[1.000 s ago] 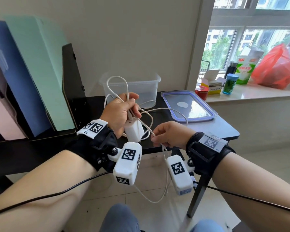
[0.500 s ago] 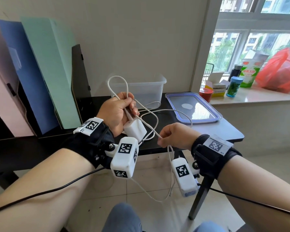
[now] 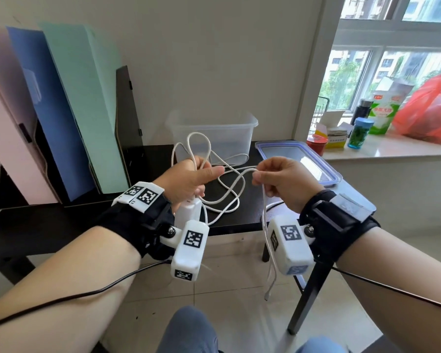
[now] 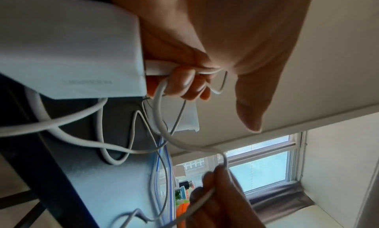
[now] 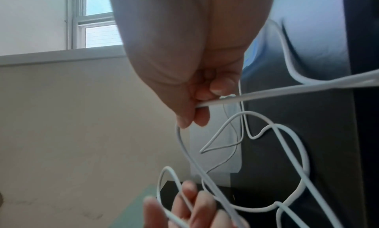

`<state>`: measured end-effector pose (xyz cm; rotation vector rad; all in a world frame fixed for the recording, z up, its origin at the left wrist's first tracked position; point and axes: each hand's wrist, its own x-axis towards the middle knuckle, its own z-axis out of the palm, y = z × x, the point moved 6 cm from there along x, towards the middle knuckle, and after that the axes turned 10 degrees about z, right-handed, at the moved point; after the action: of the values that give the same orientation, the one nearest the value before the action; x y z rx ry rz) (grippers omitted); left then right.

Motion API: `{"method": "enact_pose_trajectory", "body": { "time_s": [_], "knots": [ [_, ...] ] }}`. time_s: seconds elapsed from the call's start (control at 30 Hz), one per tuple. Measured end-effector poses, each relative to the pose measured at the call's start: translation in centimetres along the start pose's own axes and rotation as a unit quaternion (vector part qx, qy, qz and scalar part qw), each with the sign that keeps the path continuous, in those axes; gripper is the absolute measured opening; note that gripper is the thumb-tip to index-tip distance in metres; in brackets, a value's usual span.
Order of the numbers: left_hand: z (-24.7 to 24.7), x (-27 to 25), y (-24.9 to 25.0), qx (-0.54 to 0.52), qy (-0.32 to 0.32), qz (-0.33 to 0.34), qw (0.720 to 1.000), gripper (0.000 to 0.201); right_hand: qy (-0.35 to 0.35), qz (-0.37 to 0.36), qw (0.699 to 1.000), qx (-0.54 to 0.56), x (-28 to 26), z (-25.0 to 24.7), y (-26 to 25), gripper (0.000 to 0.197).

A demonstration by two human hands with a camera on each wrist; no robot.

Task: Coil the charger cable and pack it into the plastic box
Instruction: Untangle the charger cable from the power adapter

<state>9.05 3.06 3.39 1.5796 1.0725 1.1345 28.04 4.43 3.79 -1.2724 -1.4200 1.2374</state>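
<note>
The left hand (image 3: 189,182) curls round the white charger brick (image 3: 189,212) and a few loose loops of charger cable (image 3: 229,197), thumb extended. The right hand (image 3: 283,182) pinches the cable, its free end dangling. The plastic box (image 3: 214,133) waits behind, lid (image 3: 298,159) beside it. The slack loops could slip and tangle if the left-hand hold loosens.

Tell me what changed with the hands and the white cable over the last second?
The right hand rose from the table's edge to level with the left hand, drawing the charger cable up, so less slack hangs below and its free end dangles. The left thumb now sticks out. Unchanged: the left hand's grip on the loops and charger brick, the right hand's pinch, the plastic box and its lid.
</note>
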Motion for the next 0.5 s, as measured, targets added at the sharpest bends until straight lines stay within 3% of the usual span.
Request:
{"method": "enact_pose_trajectory", "body": {
  "time_s": [0.13,0.3,0.4,0.5],
  "knots": [
    [1.1,0.2,0.2,0.040,-0.031,0.001,0.999,0.052,0.007,-0.006,0.998,0.062,0.2,0.9,-1.0,0.014],
    [2.2,0.3,0.4,0.075,-0.054,0.015,0.996,0.043,0.003,-0.013,0.992,0.122,0.2,1.9,-2.4,0.016],
    [3.1,0.0,0.7,0.065,-0.082,0.020,0.994,0.018,0.013,-0.014,0.988,0.151,0.2,2.4,-3.2,0.015],
    [3.7,-0.2,1.0,0.038,-0.076,0.020,0.996,0.015,0.030,-0.011,0.980,0.196,0.2,2.5,-3.6,0.016]
  ]
}}
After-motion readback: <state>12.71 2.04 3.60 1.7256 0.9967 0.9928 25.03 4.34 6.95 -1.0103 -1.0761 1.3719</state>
